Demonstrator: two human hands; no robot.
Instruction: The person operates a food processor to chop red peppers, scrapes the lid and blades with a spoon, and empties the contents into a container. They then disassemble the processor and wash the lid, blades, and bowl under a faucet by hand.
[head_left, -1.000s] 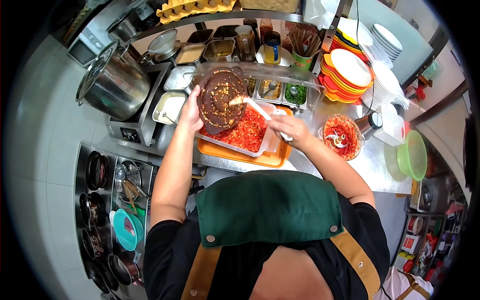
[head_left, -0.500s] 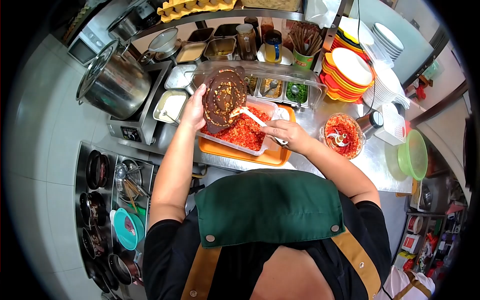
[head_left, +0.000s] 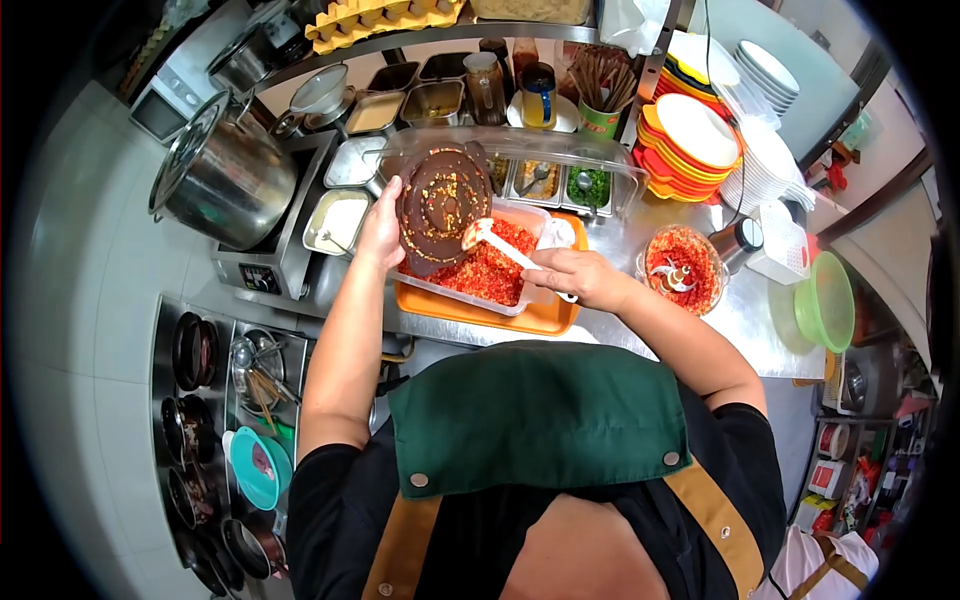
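My left hand [head_left: 381,232] grips the edge of a dark brown round lid [head_left: 445,190], tilted up so its ridged underside, dotted with chopped chili bits, faces me. In my right hand [head_left: 580,275] is a white spatula [head_left: 510,252]; its chili-smeared head is at the lid's lower right edge. Below both is a clear plastic tub [head_left: 518,308] with chopped red chili [head_left: 490,285] in it, partly hidden by the lid. The tub sits on an orange tray [head_left: 560,318]. Right of my right hand stands a processor bowl [head_left: 683,268] with chili paste and a blade inside.
Behind the tub, a clear cover [head_left: 440,140] arches over small metal trays of toppings. A large steel pot [head_left: 235,180] stands on a cooker at left. Stacked plates [head_left: 695,135], a blender-like black cylinder [head_left: 738,242] and a green basin [head_left: 824,300] are at right.
The spatula head has shifted slightly right and down along the lid's edge, and fewer chili bits show on the lid. The whole view has shifted a little.
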